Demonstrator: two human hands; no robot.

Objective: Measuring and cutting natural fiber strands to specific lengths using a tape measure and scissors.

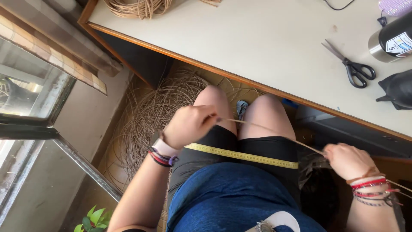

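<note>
Currently: a thin reed strand [274, 131] is held taut above the lap | pinched by left hand [189, 125] | gripped by right hand [346, 160] | yellow tape measure [242, 155] is laid across the thighs, below the surface [257, 43] edge.

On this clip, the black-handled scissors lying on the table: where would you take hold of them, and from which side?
Take the scissors by the black loop handles, coming from above on the side nearest the table edge. They lie flat and closed, blades pointing away toward the table's middle, with bare tabletop around the loops. Both hands are holding a thin strand.
</note>
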